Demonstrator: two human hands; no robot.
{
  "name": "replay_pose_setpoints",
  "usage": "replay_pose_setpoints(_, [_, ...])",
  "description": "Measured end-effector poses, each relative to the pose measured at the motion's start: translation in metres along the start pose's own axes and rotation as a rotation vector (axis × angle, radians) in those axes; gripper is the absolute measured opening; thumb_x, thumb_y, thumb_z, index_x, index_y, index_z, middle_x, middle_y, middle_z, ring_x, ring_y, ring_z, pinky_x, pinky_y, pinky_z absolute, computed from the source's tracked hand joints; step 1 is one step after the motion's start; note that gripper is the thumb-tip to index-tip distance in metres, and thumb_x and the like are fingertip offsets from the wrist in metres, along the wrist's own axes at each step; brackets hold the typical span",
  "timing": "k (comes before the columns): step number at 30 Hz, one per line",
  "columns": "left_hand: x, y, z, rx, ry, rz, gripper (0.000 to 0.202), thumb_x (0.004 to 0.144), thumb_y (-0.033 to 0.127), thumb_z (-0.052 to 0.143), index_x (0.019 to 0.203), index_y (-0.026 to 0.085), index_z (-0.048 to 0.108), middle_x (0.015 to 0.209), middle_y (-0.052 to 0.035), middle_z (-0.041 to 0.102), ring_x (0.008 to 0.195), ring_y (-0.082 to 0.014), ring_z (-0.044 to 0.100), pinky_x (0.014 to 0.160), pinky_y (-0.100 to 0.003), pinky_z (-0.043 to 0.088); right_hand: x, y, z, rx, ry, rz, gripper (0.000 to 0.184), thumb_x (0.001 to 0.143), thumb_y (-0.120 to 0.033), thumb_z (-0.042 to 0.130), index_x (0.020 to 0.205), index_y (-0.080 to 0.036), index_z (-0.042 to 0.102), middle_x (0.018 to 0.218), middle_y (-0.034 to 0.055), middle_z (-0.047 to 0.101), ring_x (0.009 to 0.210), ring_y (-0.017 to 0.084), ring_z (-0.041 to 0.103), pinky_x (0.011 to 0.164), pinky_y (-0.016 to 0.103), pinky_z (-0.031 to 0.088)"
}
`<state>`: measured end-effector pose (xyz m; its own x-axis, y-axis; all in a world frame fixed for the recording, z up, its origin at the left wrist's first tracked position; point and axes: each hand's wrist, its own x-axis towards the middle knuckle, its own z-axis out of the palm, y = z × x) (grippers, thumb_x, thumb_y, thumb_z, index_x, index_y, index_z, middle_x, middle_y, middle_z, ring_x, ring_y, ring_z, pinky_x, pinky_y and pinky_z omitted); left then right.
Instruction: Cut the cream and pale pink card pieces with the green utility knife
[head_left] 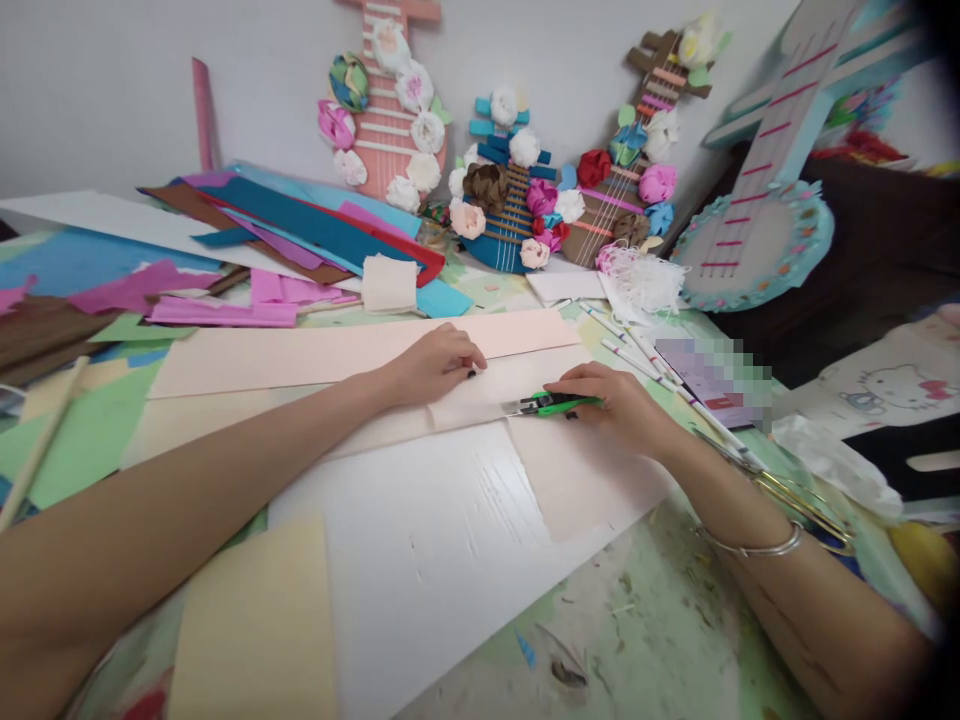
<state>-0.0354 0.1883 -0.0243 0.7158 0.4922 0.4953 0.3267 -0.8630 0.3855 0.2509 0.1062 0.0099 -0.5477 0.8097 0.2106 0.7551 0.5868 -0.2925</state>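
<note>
- head view: the right hand (622, 402) is closed around a green cutter (561, 403), its metal blade pointing left at the pale pink paper (517, 372).
- the left hand (442, 360) rests on that paper, fingers loosely curled; whether they pinch it, i cannot tell.
- the paper lies partly over a white board (420, 510).
- a cream sheet (255, 620) overlaps the board's left side.
- gold-handled scissors (806, 505) lie beside the right forearm.
</note>
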Motion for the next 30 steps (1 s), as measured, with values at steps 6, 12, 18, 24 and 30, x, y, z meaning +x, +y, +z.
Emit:
replay_pose_setpoints(6, [0.001, 0.005, 0.001, 0.081, -0.001, 0.082, 0.023, 0.085, 0.012, 0.049, 0.095, 0.021, 0.068, 0.092, -0.0076, 0.06, 0.093, -0.022, 0.05, 0.087, -0.038, 0.039, -0.005, -0.003, -0.002, 0.025, -0.026, -0.015, 0.05, 0.079, -0.001, 0.05, 0.12, -0.025, 0.067, 0.104, 0.0083, 0.067, 0.092, 0.019, 0.064, 0.078, 0.03, 0.052])
replay_pose_setpoints(12, [0.001, 0.015, 0.002, -0.052, -0.091, 0.142, 0.025, 0.085, 0.01, 0.044, 0.083, 0.02, 0.067, 0.083, -0.0072, 0.063, 0.087, -0.0192, 0.053, 0.079, -0.031, 0.044, -0.006, -0.004, -0.003, 0.016, -0.041, -0.025, 0.054, 0.079, 0.0, 0.046, 0.121, -0.026, 0.066, 0.104, 0.0076, 0.066, 0.091, 0.018, 0.063, 0.078, 0.029, 0.052])
replay_pose_setpoints(18, [0.002, 0.023, -0.002, -0.121, -0.121, 0.068, 0.025, 0.078, 0.007, 0.047, 0.083, 0.018, 0.069, 0.083, -0.0044, 0.064, 0.074, -0.0138, 0.057, 0.07, -0.025, 0.044, -0.008, -0.006, -0.006, -0.007, -0.054, -0.054, 0.053, 0.079, 0.0, 0.046, 0.121, -0.025, 0.066, 0.103, 0.0085, 0.066, 0.091, 0.019, 0.062, 0.078, 0.03, 0.051])
replay_pose_setpoints(24, [0.002, 0.03, 0.001, -0.182, -0.138, 0.036, 0.023, 0.076, 0.008, 0.052, 0.085, 0.019, 0.071, 0.085, -0.0033, 0.066, 0.081, -0.0145, 0.06, 0.075, -0.024, 0.045, -0.015, -0.011, -0.007, 0.009, -0.069, -0.049, 0.056, 0.078, 0.001, 0.044, 0.125, -0.023, 0.063, 0.105, 0.0101, 0.064, 0.093, 0.02, 0.061, 0.081, 0.033, 0.05])
replay_pose_setpoints(30, [0.0, 0.029, 0.002, -0.231, -0.127, 0.017, 0.022, 0.078, 0.009, 0.052, 0.086, 0.018, 0.071, 0.085, -0.0044, 0.066, 0.081, -0.0142, 0.06, 0.074, -0.024, 0.046, -0.023, -0.012, -0.006, 0.0, -0.068, -0.026, 0.064, 0.075, 0.002, 0.043, 0.128, -0.03, 0.06, 0.106, 0.008, 0.063, 0.095, 0.022, 0.06, 0.08, 0.035, 0.05])
